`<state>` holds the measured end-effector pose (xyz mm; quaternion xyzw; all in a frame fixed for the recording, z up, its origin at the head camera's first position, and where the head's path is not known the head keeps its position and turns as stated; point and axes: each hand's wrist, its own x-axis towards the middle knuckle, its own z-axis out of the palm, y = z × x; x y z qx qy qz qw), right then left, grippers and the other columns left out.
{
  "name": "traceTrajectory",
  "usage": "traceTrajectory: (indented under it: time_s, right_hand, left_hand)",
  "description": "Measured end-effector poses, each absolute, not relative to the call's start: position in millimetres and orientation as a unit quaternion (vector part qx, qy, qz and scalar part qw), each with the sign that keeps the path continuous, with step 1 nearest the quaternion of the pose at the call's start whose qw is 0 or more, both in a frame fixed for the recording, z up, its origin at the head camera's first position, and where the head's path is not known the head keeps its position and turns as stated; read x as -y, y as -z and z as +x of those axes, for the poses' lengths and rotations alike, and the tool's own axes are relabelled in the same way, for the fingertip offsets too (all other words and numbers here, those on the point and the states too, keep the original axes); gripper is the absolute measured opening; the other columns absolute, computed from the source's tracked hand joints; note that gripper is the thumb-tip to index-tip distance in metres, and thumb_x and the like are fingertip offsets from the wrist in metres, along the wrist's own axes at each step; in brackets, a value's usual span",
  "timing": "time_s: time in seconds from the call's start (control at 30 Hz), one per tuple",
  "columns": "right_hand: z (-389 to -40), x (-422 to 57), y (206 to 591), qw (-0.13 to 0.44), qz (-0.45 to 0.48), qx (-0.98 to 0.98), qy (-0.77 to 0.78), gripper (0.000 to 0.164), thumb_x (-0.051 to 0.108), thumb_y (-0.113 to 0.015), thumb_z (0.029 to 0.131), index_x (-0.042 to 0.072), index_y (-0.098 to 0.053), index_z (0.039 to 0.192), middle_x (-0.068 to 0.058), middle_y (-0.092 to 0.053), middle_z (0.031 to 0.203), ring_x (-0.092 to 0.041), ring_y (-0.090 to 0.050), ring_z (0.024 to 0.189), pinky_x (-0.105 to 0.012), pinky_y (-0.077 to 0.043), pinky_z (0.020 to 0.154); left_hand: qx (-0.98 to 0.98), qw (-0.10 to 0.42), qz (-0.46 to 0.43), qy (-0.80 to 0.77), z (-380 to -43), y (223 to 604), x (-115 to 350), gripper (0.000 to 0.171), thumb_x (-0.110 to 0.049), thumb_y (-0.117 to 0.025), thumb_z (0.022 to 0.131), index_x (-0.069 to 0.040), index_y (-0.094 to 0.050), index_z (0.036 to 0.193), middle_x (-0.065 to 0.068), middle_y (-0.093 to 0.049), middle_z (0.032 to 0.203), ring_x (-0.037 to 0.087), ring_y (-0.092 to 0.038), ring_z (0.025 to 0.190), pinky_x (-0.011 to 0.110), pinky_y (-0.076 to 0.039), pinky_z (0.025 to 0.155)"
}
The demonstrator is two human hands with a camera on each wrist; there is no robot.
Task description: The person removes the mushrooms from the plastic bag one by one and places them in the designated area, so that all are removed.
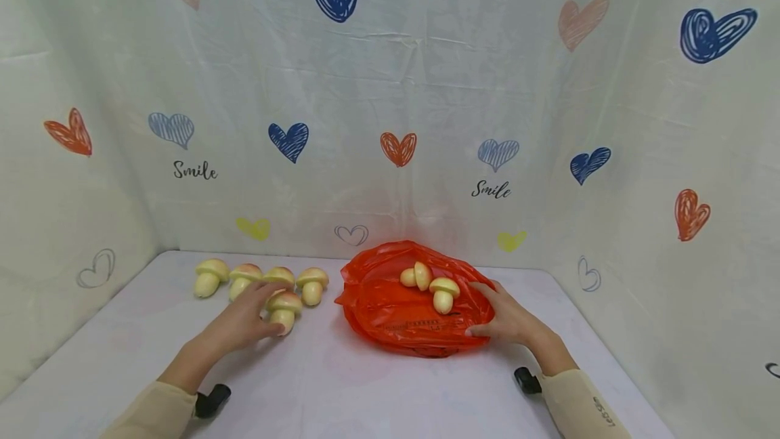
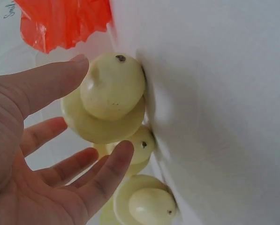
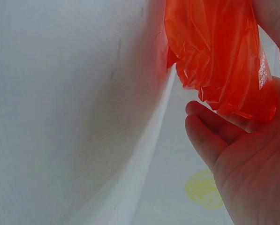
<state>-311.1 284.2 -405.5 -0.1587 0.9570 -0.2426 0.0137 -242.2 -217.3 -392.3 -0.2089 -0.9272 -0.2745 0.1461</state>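
My left hand (image 1: 246, 317) spreads around the nearest toy mushroom (image 1: 284, 310), which has a tan cap and pale stem. In the left wrist view the thumb (image 2: 60, 82) lies right at that mushroom's stem (image 2: 112, 89), while the other fingers stay spread and apart. At the right side of a red plastic bag (image 1: 402, 344), my right hand (image 1: 508, 314) holds its edge between thumb and fingers. Two mushrooms lie in the opened bag, one tipped sideways (image 1: 416, 276) and one with its cap up (image 1: 444, 295). Part of the right hand's fingers is hidden by the bag (image 3: 219, 51).
Several more mushrooms stand in a row behind the left hand, including one at the left end (image 1: 210, 278) and one at the right end (image 1: 312, 286). A white table (image 1: 365, 398) bears everything. Heart-printed cloth (image 1: 439, 100) encloses its back and sides.
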Motion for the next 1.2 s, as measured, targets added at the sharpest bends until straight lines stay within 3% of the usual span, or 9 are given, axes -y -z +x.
traceTrajectory:
  time_s: [0.43, 0.67, 0.8, 0.93, 1.2]
  right_hand:
    - [-310, -283, 405, 0.013, -0.160, -0.957, 0.242, 0.094, 0.051, -0.081, 0.068, 0.018, -0.037, 0.144, -0.015, -0.028, 0.147, -0.038, -0.035, 0.130, -0.060, -0.042, 0.093]
    - [-309, -283, 405, 0.017, -0.151, -0.958, 0.244, 0.094, 0.051, -0.081, 0.067, 0.019, -0.038, 0.144, -0.014, -0.028, 0.147, -0.038, -0.035, 0.129, -0.059, -0.044, 0.092]
    - [-310, -283, 406, 0.017, -0.149, -0.958, 0.246, 0.094, 0.051, -0.081, 0.067, 0.019, -0.038, 0.144, -0.014, -0.028, 0.146, -0.037, -0.036, 0.129, -0.059, -0.044, 0.092]
    - [-310, -283, 407, 0.017, -0.151, -0.957, 0.247, 0.094, 0.051, -0.081, 0.067, 0.018, -0.037, 0.144, -0.014, -0.028, 0.147, -0.037, -0.036, 0.129, -0.059, -0.043, 0.092]
    - [-311, -283, 406, 0.013, -0.150, -0.959, 0.238, 0.094, 0.050, -0.081, 0.067, 0.019, -0.037, 0.145, -0.013, -0.028, 0.147, -0.036, -0.036, 0.129, -0.059, -0.043, 0.093]
  left_hand:
    - [0.926, 0.151, -0.221, 0.268, -229, 370, 189, 0.056, -0.020, -0.081, 0.075, -0.008, -0.059, 0.125, 0.013, -0.054, 0.124, 0.032, -0.051, 0.115, 0.052, -0.045, 0.091]
    - [0.925, 0.167, -0.223, 0.259, -221, 359, 166, 0.051, -0.022, -0.080, 0.076, -0.018, -0.061, 0.123, 0.002, -0.056, 0.121, 0.023, -0.054, 0.107, 0.044, -0.050, 0.088]
    - [0.909, 0.186, -0.258, 0.269, -222, 354, 152, 0.049, -0.022, -0.081, 0.076, -0.019, -0.061, 0.122, -0.003, -0.056, 0.118, 0.016, -0.055, 0.103, 0.035, -0.052, 0.084]
    - [0.890, 0.202, -0.307, 0.269, -225, 351, 135, 0.044, -0.022, -0.079, 0.078, -0.017, -0.062, 0.119, -0.007, -0.055, 0.117, 0.013, -0.055, 0.105, 0.034, -0.051, 0.087]
    - [0.864, 0.187, -0.373, 0.282, -229, 352, 93, 0.038, -0.023, -0.074, 0.083, -0.018, -0.061, 0.119, -0.008, -0.055, 0.114, 0.009, -0.054, 0.104, 0.030, -0.050, 0.088]
